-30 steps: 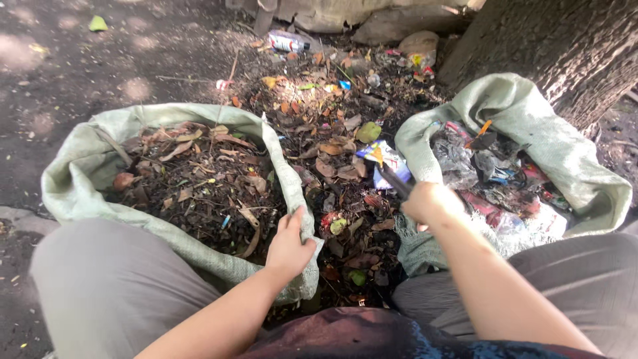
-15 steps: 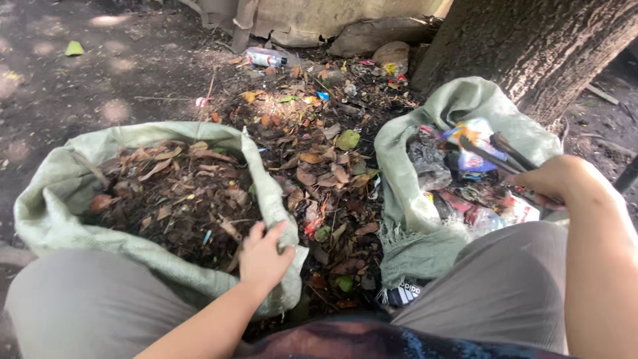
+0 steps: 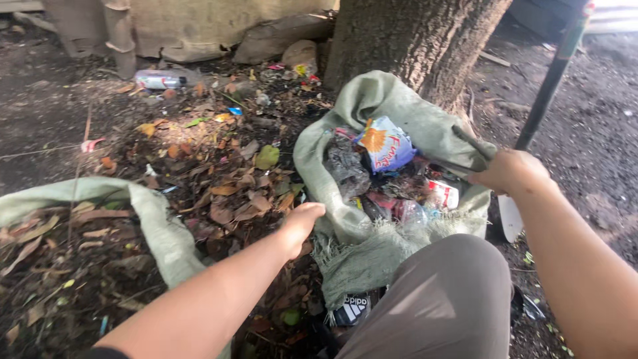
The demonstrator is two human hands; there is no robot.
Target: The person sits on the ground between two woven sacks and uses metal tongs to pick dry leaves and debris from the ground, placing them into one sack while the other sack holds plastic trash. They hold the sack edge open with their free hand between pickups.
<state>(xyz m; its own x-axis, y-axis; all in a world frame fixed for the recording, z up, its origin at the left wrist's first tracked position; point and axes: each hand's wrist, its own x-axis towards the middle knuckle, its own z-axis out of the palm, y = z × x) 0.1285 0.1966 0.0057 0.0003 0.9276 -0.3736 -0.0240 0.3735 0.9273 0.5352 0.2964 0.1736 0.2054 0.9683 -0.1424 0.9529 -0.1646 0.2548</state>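
A pale green woven sack (image 3: 372,106) stands open by a tree trunk, filled with plastic wrappers and a blue-and-orange snack bag (image 3: 385,145). My right hand (image 3: 508,171) grips the sack's right rim. My left hand (image 3: 302,223) is closed at the sack's left edge, over a pile of dry leaves (image 3: 226,186). A second green sack (image 3: 156,219) at the lower left holds brown leaves and soil.
The tree trunk (image 3: 412,40) rises behind the right sack. A dark tool handle (image 3: 548,86) leans at the right with a pale blade (image 3: 510,219) on the dirt. A plastic bottle (image 3: 159,80) lies at the back. My knee (image 3: 445,292) is in front.
The view swung right. My left hand left the leaf sack's rim and moved to the rubbish sack's left edge. My right hand moved out to that sack's right rim.
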